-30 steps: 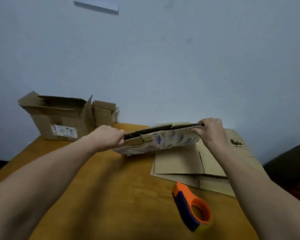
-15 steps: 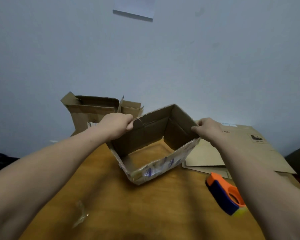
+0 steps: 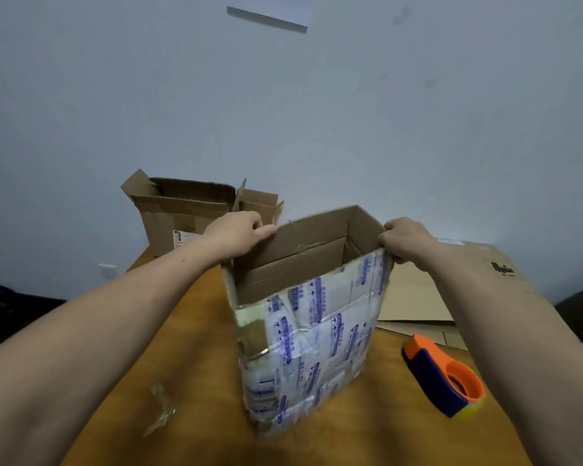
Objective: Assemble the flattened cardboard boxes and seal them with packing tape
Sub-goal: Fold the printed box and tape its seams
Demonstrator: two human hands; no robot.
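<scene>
A cardboard box point(image 3: 313, 341) with old white-and-blue printed tape over its near side stands opened up on the wooden table point(image 3: 189, 331), its top open toward me. My left hand point(image 3: 239, 233) grips the box's upper left corner. My right hand point(image 3: 408, 240) grips its upper right corner. An orange and blue tape dispenser point(image 3: 443, 376) lies on the table to the right of the box. Flattened cardboard boxes point(image 3: 414, 297) lie stacked at the right, behind my right forearm.
Two assembled open boxes, a large one point(image 3: 179, 210) and a smaller one point(image 3: 258, 203), stand at the table's back left against the grey wall. A crumpled scrap of clear tape point(image 3: 160, 412) lies on the table near my left forearm.
The box went from flat to a squared-up tube and has now been raised upright, taller and closer to me, with both hands still gripping its top corners. The camera has tilted.
</scene>
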